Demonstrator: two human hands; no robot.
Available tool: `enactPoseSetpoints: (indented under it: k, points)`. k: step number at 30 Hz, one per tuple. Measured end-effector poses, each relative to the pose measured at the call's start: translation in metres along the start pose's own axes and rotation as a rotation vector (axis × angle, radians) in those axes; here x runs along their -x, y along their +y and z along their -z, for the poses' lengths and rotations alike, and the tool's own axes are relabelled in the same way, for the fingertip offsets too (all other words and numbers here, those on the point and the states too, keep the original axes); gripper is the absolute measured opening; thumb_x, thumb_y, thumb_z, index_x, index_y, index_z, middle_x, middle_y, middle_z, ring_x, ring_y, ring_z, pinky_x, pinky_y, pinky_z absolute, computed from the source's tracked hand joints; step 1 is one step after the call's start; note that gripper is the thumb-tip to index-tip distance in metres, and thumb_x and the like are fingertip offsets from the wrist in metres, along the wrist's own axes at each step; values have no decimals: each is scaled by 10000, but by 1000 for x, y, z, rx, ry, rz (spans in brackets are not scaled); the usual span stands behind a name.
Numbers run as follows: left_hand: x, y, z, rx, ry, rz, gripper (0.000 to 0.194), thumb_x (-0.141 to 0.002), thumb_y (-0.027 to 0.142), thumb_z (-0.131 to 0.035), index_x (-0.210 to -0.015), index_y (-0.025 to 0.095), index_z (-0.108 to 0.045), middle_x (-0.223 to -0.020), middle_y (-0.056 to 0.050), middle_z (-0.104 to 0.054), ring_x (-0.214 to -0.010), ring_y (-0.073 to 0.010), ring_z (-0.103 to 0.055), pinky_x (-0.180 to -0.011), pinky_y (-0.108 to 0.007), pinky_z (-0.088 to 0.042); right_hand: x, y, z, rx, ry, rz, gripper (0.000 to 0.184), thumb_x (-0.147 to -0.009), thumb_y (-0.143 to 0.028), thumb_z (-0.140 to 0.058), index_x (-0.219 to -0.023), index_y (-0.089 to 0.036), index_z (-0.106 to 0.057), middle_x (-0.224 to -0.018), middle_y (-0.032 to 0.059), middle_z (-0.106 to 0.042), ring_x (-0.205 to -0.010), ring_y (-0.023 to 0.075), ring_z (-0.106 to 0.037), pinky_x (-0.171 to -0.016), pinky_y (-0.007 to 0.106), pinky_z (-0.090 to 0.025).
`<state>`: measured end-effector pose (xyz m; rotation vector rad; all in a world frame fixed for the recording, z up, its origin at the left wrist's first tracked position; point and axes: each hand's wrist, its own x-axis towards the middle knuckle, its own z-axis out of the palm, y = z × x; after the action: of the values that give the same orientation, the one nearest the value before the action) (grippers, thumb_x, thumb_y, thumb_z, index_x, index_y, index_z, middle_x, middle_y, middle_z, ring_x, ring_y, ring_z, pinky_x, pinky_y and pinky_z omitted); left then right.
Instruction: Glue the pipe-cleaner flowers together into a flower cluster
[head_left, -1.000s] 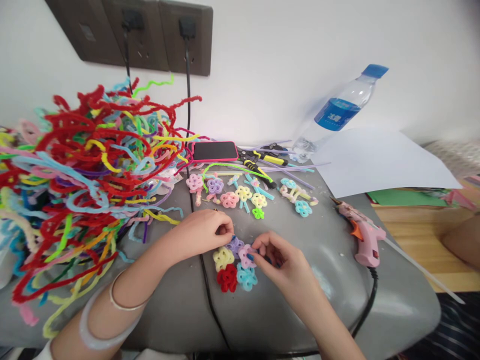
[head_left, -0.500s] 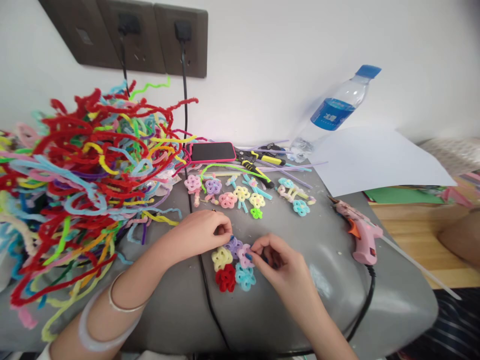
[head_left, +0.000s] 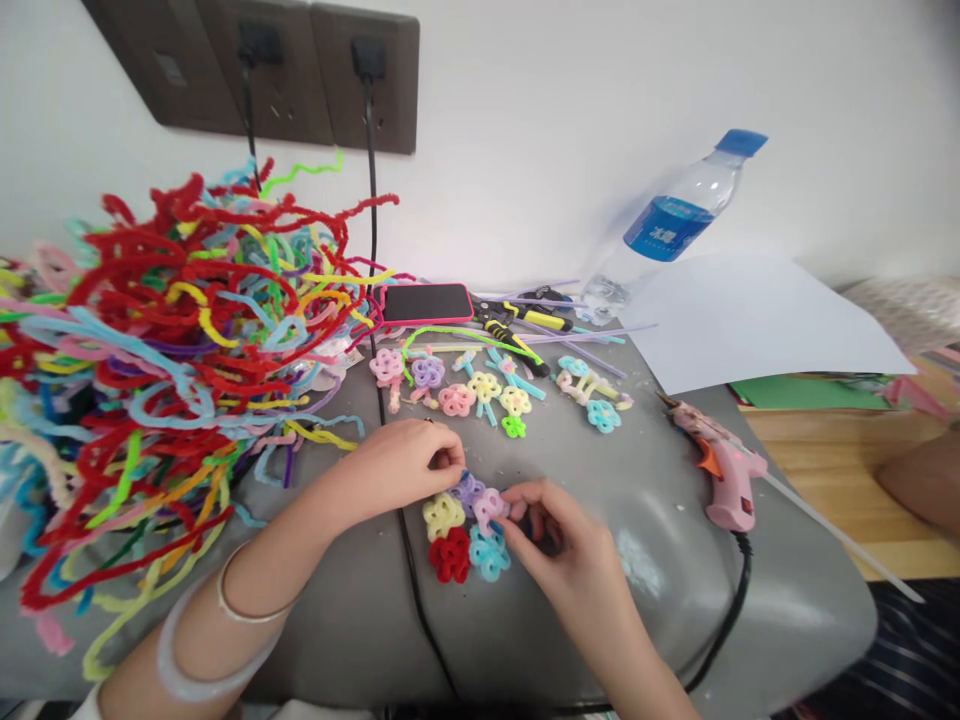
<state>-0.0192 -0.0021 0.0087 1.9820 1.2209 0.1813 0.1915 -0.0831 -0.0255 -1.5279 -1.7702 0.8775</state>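
Observation:
Several pipe-cleaner flowers sit close together in a ring on the grey surface: a purple flower (head_left: 468, 494), a pink flower (head_left: 489, 508), a blue flower (head_left: 490, 553), a red flower (head_left: 450, 556) and a yellow flower (head_left: 444, 516). My left hand (head_left: 420, 460) pinches the upper edge of the purple flower between thumb and fingers. From the right, my right hand (head_left: 559, 525) has its thumb and forefinger closed on the edge of the pink flower. Whether the flowers are joined to each other I cannot tell.
A tangled heap of pipe cleaners (head_left: 195, 330) fills the left. Behind lie finished flowers (head_left: 484, 388), pliers (head_left: 517, 340) and a phone (head_left: 426, 303). At right are a pink glue gun (head_left: 724, 470), white paper (head_left: 765, 320) and a bottle (head_left: 667, 225). A black cable (head_left: 420, 600) crosses the surface.
My right thumb and fingers have shifted slightly on the pink flower, and that flower has turned a little. My left hand stays nearly in place.

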Motion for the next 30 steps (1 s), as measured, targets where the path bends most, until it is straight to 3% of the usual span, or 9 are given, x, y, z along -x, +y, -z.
enactPoseSetpoints:
  k: [8, 13, 30]
  points:
    - [0, -2, -1, 2, 7, -10, 141, -835, 247, -562, -762, 211, -677, -791, 13, -717, -760, -157, -621, -657, -256, -370, 1, -1, -1, 43, 2, 94, 95, -908, -172, -626, -958, -233, -678, -800, 7, -602, -645, 158, -513, -605, 259, -424]
    - [-1, -4, -3, 2, 10, -18, 141, -837, 244, -563, -769, 212, -682, -800, 15, -724, -760, -155, -625, -666, -255, -375, 0, -4, -2, 51, 12, 145, 107, -927, -184, -598, -871, -226, -679, -830, 34, -629, -650, 161, -549, -591, 257, -449]
    - [-2, -2, -2, -8, 10, -20, 148, -838, 250, -563, -755, 211, -678, -770, 13, -709, -748, -158, -618, -650, -250, -371, -3, -8, 0, 110, -68, 121, 119, -928, -167, -590, -837, -219, -647, -800, 23, -591, -658, 162, -558, -605, 247, -442]
